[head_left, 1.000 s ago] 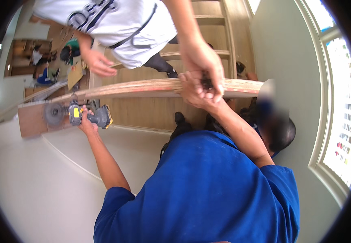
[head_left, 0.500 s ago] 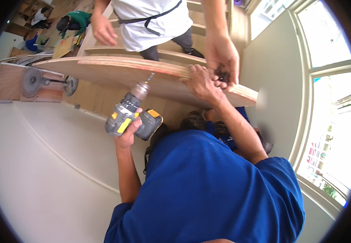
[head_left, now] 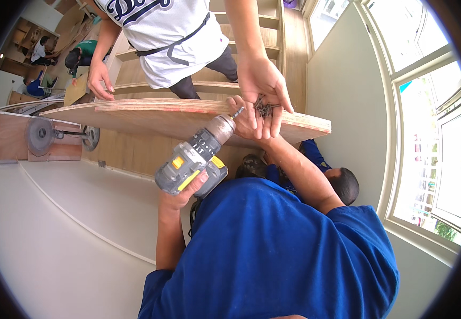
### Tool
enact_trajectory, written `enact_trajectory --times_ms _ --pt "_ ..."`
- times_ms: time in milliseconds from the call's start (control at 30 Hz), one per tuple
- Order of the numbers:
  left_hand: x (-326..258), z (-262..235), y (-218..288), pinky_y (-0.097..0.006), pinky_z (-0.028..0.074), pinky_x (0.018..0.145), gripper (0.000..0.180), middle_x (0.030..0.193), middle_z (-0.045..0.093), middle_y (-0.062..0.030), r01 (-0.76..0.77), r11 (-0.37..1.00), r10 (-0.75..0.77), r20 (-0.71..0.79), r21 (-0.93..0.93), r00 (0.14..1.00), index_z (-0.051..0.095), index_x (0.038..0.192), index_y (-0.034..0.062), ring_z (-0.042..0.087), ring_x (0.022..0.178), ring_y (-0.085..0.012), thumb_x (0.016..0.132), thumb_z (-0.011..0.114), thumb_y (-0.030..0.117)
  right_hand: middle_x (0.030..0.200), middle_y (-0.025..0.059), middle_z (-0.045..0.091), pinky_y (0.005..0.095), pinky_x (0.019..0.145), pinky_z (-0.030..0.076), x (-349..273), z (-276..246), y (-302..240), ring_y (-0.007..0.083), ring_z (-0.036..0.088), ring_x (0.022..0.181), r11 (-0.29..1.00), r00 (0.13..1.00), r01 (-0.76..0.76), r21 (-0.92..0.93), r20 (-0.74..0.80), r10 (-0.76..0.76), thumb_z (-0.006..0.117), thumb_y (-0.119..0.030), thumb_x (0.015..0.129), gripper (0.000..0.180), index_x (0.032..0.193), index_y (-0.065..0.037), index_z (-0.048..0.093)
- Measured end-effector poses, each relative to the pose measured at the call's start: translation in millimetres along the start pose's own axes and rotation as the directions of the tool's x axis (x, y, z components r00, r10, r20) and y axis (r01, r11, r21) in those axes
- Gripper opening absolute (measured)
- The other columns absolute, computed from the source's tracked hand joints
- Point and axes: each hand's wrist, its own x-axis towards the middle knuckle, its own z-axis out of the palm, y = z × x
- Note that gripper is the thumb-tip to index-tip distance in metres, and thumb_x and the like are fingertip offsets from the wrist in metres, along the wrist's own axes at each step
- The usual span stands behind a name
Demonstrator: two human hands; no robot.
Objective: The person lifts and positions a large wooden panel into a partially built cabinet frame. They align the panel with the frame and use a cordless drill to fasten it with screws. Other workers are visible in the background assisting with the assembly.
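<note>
My left hand is wrapped round the grip of a grey and yellow cordless drill. Its bit points up and to the right, ending just in front of a curved plywood panel and close to my right hand. That right hand lies against the panel's layered edge, a few fingertips showing over the top; the rest of its fingers are hidden behind a co-worker's open hand. Several dark screws lie in the co-worker's palm. The co-worker's other hand is at the panel's left part.
Behind the panel stands the co-worker in a white shirt, among wooden frame slats. Another person's head is low at my right, beside the wall and window. A wheeled piece sits at left; others work far left.
The drill has moved right and up, its bit now near my right hand. The co-worker's palm with screws has shifted left over my right fingers, and their other hand has lowered to the panel.
</note>
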Motion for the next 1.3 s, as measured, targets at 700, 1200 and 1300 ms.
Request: enact_trajectory --times_ms 700,1200,1300 --pt "-7 11 -8 -0.037 0.057 0.091 0.029 0.105 0.075 -0.0064 -0.026 0.998 0.030 -0.088 0.049 0.996 0.073 0.124 0.0006 0.068 0.095 -0.0162 0.096 0.081 0.007 0.121 0.0349 0.066 0.0618 0.095 0.056 43 -36 -2 0.0520 0.066 0.114 0.993 0.977 -0.043 0.107 0.213 0.020 0.071 -0.024 0.084 0.050 0.122 0.008 0.069" --pt "-8 18 -19 -0.035 0.056 0.087 0.036 0.101 0.074 -0.0056 -0.035 0.999 0.039 -0.126 0.029 0.991 0.071 0.131 -0.0016 0.067 0.092 -0.0141 0.097 0.079 0.007 0.109 0.0249 0.072 0.0540 0.084 0.058 31 -44 3 0.0429 0.074 0.096 0.894 0.769 -0.390 0.220 0.611 0.185 0.074 -0.033 0.094 0.050 0.123 0.006 0.061" --pt "-10 19 -22 -0.035 0.056 0.085 0.036 0.099 0.074 -0.0055 -0.048 0.998 0.052 -0.151 0.029 0.987 0.071 0.131 -0.0020 0.068 0.089 -0.0142 0.097 0.078 0.008 0.111 0.0230 0.073 0.0516 0.091 0.056 32 -48 3 0.0389 0.074 0.104 0.899 0.772 -0.378 0.220 0.611 0.175 0.072 -0.039 0.096 0.050 0.121 0.004 0.064"
